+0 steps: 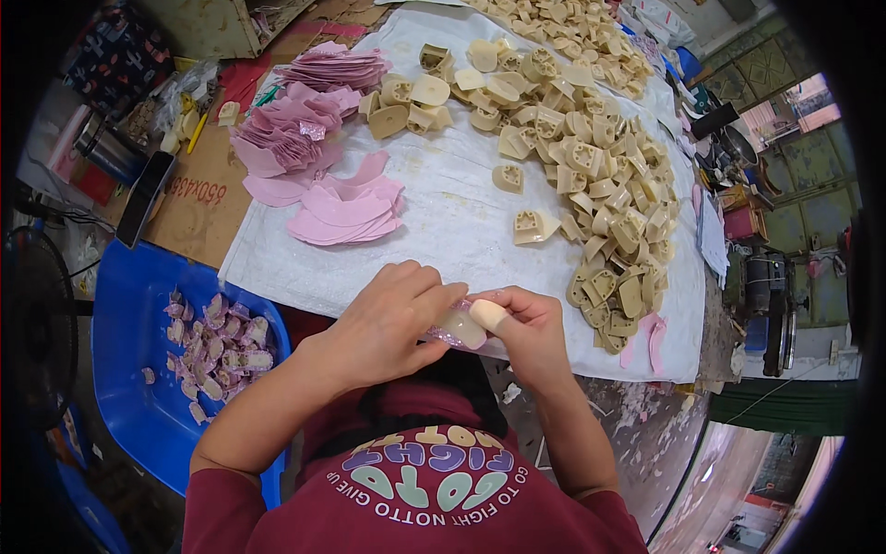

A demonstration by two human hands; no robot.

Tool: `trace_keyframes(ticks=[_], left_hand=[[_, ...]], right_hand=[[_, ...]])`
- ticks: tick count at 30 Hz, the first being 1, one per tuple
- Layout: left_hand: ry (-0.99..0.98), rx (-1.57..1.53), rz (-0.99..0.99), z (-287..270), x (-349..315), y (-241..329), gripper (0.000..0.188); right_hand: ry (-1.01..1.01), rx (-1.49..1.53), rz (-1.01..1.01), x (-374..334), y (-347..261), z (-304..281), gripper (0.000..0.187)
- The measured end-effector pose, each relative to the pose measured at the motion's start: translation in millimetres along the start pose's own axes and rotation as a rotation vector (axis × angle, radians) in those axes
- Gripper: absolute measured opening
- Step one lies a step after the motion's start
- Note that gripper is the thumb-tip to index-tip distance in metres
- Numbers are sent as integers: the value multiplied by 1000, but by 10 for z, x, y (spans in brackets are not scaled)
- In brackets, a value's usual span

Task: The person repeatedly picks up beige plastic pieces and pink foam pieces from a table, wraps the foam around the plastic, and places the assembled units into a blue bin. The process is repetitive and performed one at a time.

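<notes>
Between my hands, at the near edge of the table, is a beige shoe heel (460,325) with pink glittery material around its side. My left hand (395,319) is closed on it from the left, fingers bent over the top edge. From the right, my right hand (528,331) pinches the same piece; a cream cover sits on its thumb. The fingers hide part of the heel. Beyond my left hand lies a fanned stack of pink cut pieces (351,208), with more pink stacks (291,129) behind it.
Many bare beige heels (600,175) are heaped across the right and far table on a white cloth (434,222). A blue tub (138,369) at left holds pink-covered heels (221,342). A phone (148,198) and a metal flask (113,148) stand at far left.
</notes>
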State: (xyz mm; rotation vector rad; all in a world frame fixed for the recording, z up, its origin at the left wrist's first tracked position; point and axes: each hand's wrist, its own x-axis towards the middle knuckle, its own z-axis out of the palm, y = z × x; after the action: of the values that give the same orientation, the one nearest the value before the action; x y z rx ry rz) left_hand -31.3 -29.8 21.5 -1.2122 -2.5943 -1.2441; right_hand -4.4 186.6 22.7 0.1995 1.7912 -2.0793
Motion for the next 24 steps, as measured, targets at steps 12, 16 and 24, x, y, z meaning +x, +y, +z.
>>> trace_keyframes(ticks=[12,16,24], left_hand=[[135,-163,-266,124,95,181,40],[222,-104,-233,203,131,223,40],[366,-165,-355,360,166,242,42]], right_hand=[[85,-135,-265,-54,-29,125,20],[93,-104,-327,-31,-6,119,21],[116,162,-234,44,26,141,26]])
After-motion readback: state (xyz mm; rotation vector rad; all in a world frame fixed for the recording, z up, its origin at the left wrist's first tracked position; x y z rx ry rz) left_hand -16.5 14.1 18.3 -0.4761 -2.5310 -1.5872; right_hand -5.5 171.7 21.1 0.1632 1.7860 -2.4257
